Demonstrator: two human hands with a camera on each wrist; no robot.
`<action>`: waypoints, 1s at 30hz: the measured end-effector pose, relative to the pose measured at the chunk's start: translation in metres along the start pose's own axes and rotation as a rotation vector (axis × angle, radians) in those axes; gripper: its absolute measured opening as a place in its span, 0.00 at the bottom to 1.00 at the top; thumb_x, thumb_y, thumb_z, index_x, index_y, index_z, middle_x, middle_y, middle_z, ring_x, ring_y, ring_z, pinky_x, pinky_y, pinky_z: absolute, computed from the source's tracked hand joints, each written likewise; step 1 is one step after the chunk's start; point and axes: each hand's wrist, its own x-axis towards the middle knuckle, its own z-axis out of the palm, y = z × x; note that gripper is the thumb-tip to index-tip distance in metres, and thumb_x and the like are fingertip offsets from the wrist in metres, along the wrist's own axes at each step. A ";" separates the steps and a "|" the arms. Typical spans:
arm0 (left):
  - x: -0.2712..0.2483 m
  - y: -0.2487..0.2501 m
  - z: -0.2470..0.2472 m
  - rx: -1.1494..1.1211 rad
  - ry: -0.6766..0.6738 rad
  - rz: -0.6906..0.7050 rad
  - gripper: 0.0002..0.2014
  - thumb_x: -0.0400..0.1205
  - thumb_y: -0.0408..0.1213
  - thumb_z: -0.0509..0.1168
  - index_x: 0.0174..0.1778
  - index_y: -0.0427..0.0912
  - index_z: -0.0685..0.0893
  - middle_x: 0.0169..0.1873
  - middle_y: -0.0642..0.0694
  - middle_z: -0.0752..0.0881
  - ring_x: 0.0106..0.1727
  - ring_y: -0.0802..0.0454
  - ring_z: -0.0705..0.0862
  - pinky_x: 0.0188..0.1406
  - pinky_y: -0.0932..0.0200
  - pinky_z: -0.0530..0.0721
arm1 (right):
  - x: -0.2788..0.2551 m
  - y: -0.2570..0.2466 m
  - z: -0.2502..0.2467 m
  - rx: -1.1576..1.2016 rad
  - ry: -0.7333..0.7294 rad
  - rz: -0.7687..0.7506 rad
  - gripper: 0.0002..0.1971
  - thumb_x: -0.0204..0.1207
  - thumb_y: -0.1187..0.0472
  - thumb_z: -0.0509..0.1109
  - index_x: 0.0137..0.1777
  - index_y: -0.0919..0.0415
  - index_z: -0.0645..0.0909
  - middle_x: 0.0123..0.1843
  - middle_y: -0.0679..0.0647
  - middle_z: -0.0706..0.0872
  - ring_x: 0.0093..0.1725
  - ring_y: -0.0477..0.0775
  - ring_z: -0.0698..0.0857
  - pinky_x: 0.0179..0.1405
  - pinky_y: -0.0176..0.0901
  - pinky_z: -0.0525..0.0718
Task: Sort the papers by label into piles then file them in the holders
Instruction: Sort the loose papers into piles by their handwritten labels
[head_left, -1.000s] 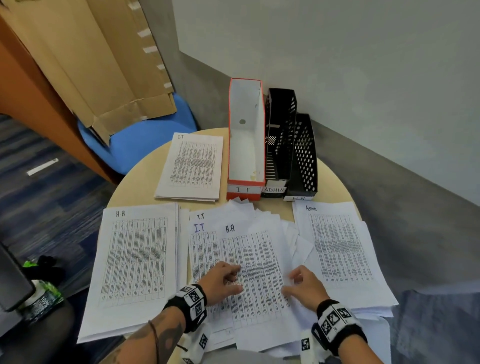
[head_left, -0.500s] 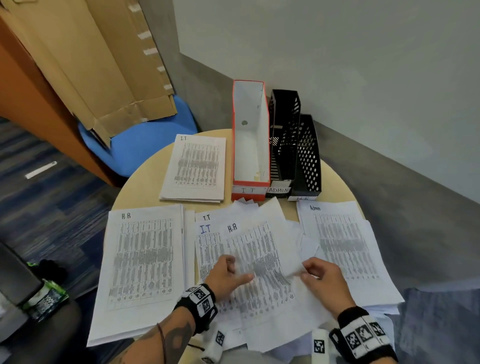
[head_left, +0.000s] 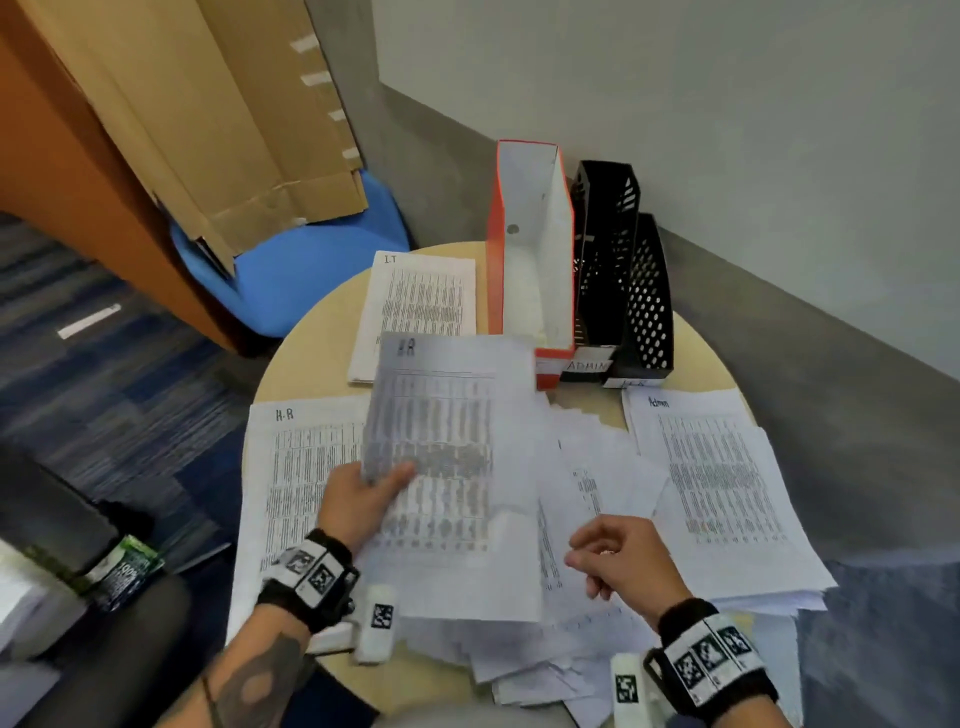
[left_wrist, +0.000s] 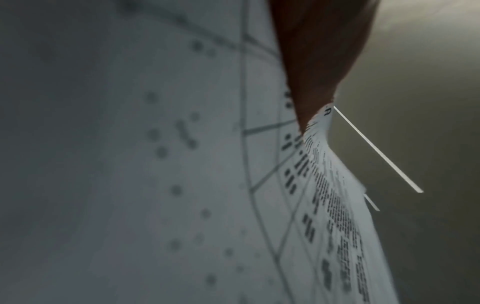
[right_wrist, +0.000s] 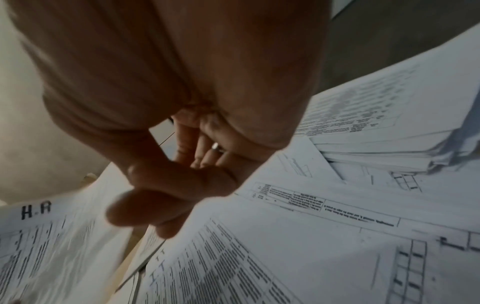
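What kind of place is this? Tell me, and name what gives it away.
Probably an office corner. Three labelled file holders stand at the back of a small round table, printed sheets lie in piles marked H.R, I.T and Admin, and blue carpet tiles cover the floor.

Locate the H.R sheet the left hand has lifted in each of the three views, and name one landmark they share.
Head: the H.R sheet is at centre, raised over the table, the left hand pinching its left edge.
Left wrist: it fills the left and centre of the picture, curling away below the fingers.
Right wrist: bottom left, with its H.R heading showing.
Shared landmark: the sheet's printed table grid.
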 end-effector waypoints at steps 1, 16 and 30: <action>0.008 -0.006 -0.019 0.053 0.041 -0.013 0.21 0.79 0.51 0.78 0.43 0.31 0.90 0.31 0.36 0.90 0.27 0.46 0.85 0.23 0.57 0.84 | 0.000 0.002 0.004 -0.024 0.017 -0.002 0.06 0.71 0.74 0.82 0.44 0.69 0.87 0.32 0.65 0.89 0.25 0.62 0.85 0.24 0.45 0.79; 0.044 -0.098 -0.116 0.635 0.428 -0.235 0.41 0.69 0.61 0.80 0.74 0.46 0.73 0.72 0.39 0.76 0.69 0.33 0.80 0.67 0.30 0.81 | 0.045 0.050 0.045 -0.711 0.252 0.306 0.44 0.66 0.42 0.84 0.75 0.61 0.67 0.72 0.57 0.71 0.69 0.62 0.77 0.63 0.53 0.83; 0.000 -0.018 0.078 0.637 -0.166 -0.089 0.39 0.82 0.54 0.73 0.81 0.36 0.67 0.73 0.40 0.81 0.70 0.42 0.83 0.65 0.55 0.83 | 0.063 0.060 0.047 -0.683 0.296 0.446 0.58 0.60 0.47 0.87 0.83 0.61 0.54 0.77 0.61 0.69 0.75 0.67 0.75 0.71 0.65 0.81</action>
